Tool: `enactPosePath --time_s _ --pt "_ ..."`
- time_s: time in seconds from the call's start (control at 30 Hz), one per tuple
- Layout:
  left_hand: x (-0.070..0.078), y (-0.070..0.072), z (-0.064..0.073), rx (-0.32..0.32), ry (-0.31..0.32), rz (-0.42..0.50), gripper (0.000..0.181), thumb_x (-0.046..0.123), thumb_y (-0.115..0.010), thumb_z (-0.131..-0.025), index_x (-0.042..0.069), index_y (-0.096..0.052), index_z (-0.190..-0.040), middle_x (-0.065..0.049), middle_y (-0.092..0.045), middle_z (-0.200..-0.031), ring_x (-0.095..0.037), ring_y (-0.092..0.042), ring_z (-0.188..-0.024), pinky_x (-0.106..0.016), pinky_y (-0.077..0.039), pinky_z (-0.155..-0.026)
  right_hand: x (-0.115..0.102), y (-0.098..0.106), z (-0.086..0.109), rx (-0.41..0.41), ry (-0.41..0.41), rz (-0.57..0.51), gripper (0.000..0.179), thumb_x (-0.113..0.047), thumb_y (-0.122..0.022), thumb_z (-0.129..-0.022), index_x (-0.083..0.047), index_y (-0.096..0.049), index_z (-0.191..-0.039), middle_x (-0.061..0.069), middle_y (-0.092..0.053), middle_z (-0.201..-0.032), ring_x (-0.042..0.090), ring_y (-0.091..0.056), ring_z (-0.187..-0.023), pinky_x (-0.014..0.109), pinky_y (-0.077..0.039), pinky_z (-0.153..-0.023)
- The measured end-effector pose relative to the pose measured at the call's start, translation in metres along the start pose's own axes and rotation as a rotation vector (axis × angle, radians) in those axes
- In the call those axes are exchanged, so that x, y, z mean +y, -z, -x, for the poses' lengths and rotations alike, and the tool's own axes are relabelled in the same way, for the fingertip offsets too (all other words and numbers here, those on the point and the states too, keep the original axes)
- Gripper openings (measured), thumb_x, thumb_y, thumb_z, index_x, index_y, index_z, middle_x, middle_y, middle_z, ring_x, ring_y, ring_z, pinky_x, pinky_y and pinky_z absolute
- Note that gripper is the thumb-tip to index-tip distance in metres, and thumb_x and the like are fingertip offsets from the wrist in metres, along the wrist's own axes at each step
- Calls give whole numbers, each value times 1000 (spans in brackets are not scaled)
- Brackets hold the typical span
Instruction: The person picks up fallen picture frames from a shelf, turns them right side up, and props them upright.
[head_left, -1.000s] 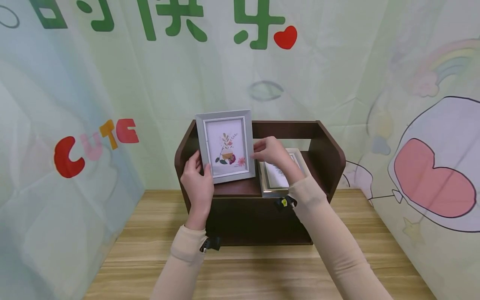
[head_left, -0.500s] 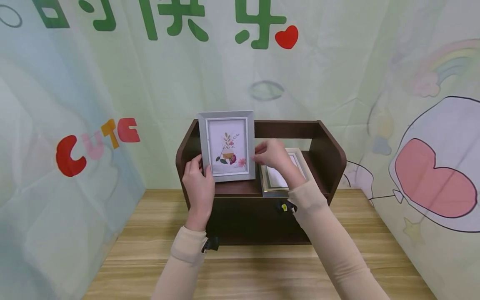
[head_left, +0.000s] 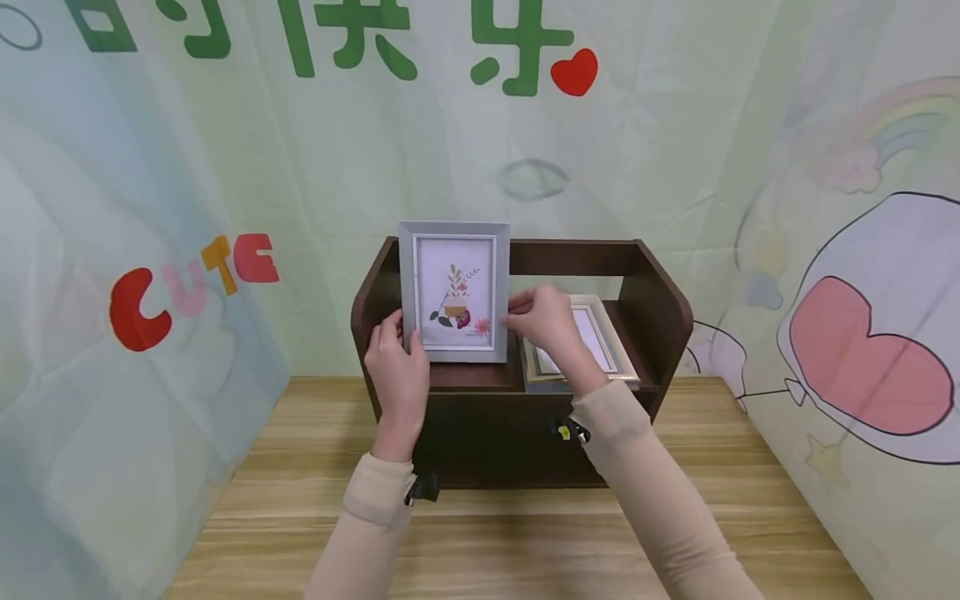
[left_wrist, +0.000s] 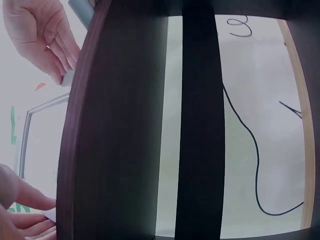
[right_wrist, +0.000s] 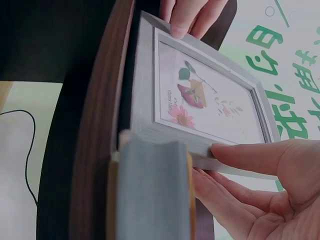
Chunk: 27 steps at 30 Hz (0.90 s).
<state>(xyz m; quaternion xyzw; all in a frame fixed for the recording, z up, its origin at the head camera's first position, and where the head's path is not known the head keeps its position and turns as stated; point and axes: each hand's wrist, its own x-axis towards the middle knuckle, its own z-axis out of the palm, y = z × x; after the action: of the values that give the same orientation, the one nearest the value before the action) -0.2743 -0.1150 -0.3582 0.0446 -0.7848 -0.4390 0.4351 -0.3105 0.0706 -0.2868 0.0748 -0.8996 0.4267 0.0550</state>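
A light grey picture frame (head_left: 455, 292) with a pressed-flower print stands upright on the dark brown shelf (head_left: 517, 442), at its left side. My left hand (head_left: 397, 379) holds the frame's lower left edge, thumb in front and fingers at the side. The frame's right edge is pinched by my right hand (head_left: 547, 321); in the right wrist view, this hand's (right_wrist: 280, 185) thumb lies on the front and its fingers go underneath. Beside it, several stacked frames (head_left: 600, 325) lie flat under my right wrist, partly covered. The left wrist view mostly shows the shelf's underside (left_wrist: 120, 120).
The shelf has a raised side panel (head_left: 663, 317) at the right and a back rail (head_left: 573, 257). It stands on a wood-grain table (head_left: 480, 542). Printed cloth (head_left: 420, 150) hangs close behind and along both sides.
The grey frame has straightened from a slight tilt to upright and shifted a little right. Both hands keep hold of it; my right wrist has lowered, showing more of the stack.
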Motion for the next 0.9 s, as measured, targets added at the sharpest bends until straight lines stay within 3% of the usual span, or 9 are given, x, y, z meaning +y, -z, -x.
enactPosePath --time_s 0.4,0.63,0.9 --pt "4 8 7 -84 100 40 48 8 -63 -89 -3 -50 -133 -23 -56 -128 -36 -54 -119 -48 -45 -99 0 -9 10 71 40 -48 26 -17 -74 -82 -2 -70 -103 12 -73 -99 21 -71 -86 30 -58 -69" --pt "4 8 11 -92 167 84 56 11 -64 -89 -1 -43 -140 -19 -48 -140 -31 -46 -129 -45 -38 -107 -1 -14 11 88 69 -72 25 -16 -74 -81 -1 -71 -102 13 -73 -97 21 -71 -87 27 -57 -67" --pt "7 6 15 -86 187 99 62 14 -64 -89 0 -37 -143 -20 -44 -141 -32 -42 -131 -44 -34 -110 -1 -18 9 97 62 -76 27 -17 -73 -82 -2 -71 -104 13 -73 -100 20 -70 -88 27 -57 -67"
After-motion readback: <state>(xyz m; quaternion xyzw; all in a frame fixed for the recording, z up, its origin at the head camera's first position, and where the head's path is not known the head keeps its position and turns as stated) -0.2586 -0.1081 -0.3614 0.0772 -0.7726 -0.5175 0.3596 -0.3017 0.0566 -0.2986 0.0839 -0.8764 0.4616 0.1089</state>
